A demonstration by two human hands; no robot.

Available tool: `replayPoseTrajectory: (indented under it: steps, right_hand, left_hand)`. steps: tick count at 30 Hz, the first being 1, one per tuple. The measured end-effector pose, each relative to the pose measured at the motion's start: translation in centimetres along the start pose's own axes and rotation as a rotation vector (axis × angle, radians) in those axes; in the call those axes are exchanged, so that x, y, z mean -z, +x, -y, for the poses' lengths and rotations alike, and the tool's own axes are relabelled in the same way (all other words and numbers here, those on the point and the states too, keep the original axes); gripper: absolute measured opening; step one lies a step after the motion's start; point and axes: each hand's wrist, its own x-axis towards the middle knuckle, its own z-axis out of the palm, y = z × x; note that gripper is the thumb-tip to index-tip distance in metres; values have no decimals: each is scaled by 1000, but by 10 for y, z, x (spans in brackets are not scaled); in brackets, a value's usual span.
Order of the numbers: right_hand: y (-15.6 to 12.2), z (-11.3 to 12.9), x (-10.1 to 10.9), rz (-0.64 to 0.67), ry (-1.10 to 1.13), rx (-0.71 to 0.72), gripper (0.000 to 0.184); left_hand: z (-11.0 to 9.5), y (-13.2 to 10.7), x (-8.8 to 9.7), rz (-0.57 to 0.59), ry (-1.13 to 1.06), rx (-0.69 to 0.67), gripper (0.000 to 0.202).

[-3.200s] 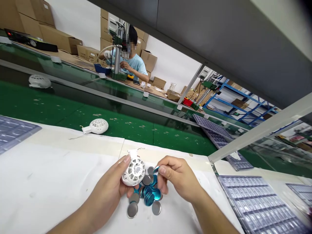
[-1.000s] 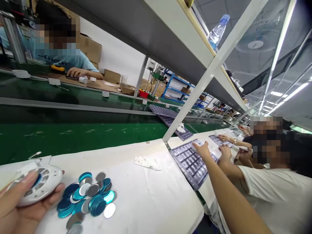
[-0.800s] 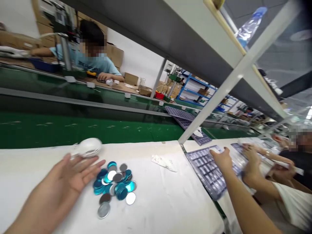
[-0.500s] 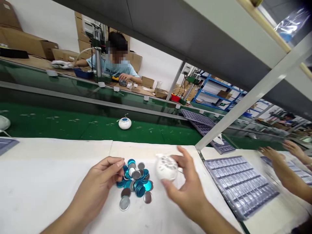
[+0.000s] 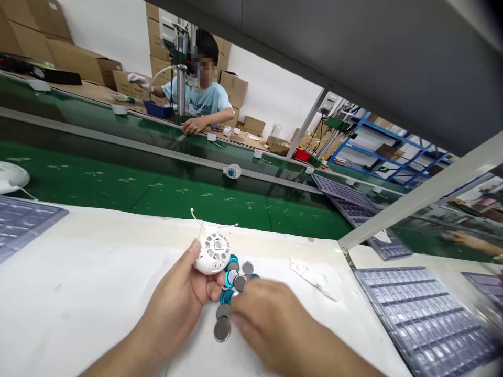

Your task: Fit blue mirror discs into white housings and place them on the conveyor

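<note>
The casing (image 5: 212,257) is gripped by the curled left hand (image 5: 186,288) above the table (image 5: 90,293), just beside the discs (image 5: 240,283). These are partly hidden by the right hand (image 5: 271,317), its fingers bent; whether any is pinched cannot be told.

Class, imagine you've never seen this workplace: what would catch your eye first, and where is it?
Probably the white round part with the slotted face, held in the left hand near the middle of the view. Beside it, blue and silver discs stand out on the white tabletop, partly hidden by the right hand. Beyond, a green strip slants across the scene, with a person in a light blue shirt on its far side.
</note>
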Motion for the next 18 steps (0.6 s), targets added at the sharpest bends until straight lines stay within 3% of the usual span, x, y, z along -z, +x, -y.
replayPoseTrajectory:
  steps: [3,5,8,10,12,15,18]
  right_hand:
    - [-6,7,-22,164,-224,140,14]
    - [-9,12,-41,162,-332,157,22]
    - [-12,14,-60,123,-400,173,14]
    - [-12,13,-60,115,-395,165,7]
    - [-9,11,-48,153,-299,139,5]
    - [-3,9,-5,224,76,-5,12]
    - [4,9,40,147,489,-191,14]
  left_hand:
    - [-4,2,1,-31,25,-8,38]
    - [-5,0,0,-11,64,-12,40]
    - [-3,-3,-1,35,126,-37,40]
    - [-1,-4,1,47,167,-75,37]
    - [1,-5,3,53,217,-113,40]
    - [4,-7,5,53,274,-144,53]
    - [4,-9,5,50,319,-167,58]
